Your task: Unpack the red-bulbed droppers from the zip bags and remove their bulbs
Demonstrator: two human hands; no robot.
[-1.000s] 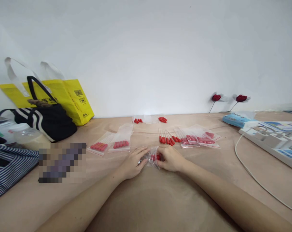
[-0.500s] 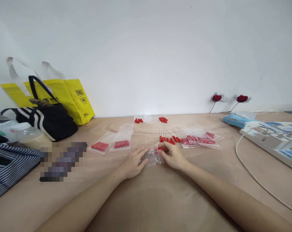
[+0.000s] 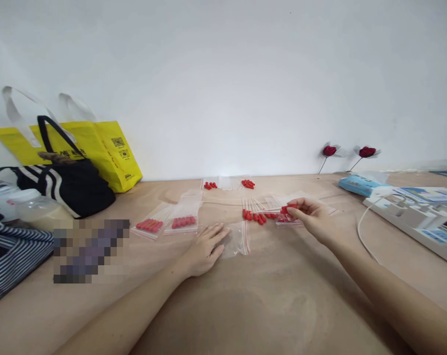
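Note:
My left hand (image 3: 207,250) lies flat on the table with its fingers stretched out, its fingertips at the edge of a clear zip bag (image 3: 236,240). The bag lies flat, its red-striped mouth facing right, and no red tips show inside. Raised to the right, my right hand (image 3: 310,217) pinches red-tipped white sticks (image 3: 289,209), their white ends pointing left; how many is unclear. Just left of that hand, loose red-tipped sticks (image 3: 258,217) lie in a fan. Partly behind my right hand are filled zip bags (image 3: 290,223).
Two filled bags (image 3: 184,222) lie left of centre. Near the wall are more red-tipped sticks (image 3: 248,184). A yellow tote (image 3: 114,162), a black bag (image 3: 86,190) and a bottle (image 3: 38,209) stand at left. A power strip (image 3: 415,224), cable and blue tissue pack (image 3: 360,185) are at right.
My right hand has moved right and up, away from the bag's mouth, with red-tipped sticks in its fingers. The left hand stays nearly in place and the bag now lies flatter.

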